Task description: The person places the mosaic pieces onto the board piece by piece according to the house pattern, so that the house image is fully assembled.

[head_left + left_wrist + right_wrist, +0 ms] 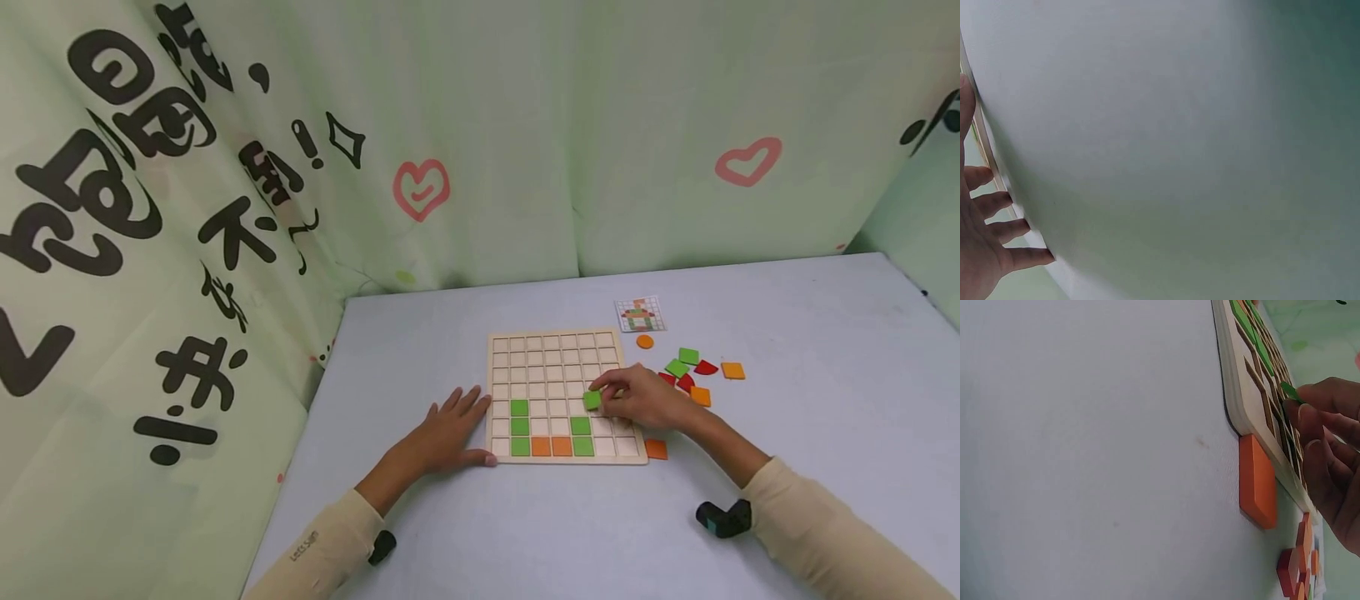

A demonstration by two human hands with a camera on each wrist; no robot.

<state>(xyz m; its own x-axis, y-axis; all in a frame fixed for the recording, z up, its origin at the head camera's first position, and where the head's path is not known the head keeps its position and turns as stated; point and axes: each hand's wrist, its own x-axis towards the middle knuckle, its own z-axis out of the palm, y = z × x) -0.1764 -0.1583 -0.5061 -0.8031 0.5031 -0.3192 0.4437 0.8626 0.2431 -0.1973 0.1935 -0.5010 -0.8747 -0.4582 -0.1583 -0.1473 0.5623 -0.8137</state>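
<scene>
Pinching a green square tile [592, 401] between thumb and fingers, the right hand [645, 398] holds it over the right half of a gridded wooden board [567, 463], which lies well in from the left and far edges of the counter [525, 533]. The left hand [450, 432] has its fingers spread along the board's left edge, thumb at its near left corner. Good handling probably calls for a light pinch and a tile squared with one cell's walls and levelled before release, the left hand bracing the frame. The tile looks thin, flat and bright green; in the right wrist view it tilts. It resembles the set green tiles [520, 426], three in a column at left and two at right, with two orange tiles [541, 447] between along the near edge. Just beside the board's near right corner lies a loose orange square [656, 450].
</scene>
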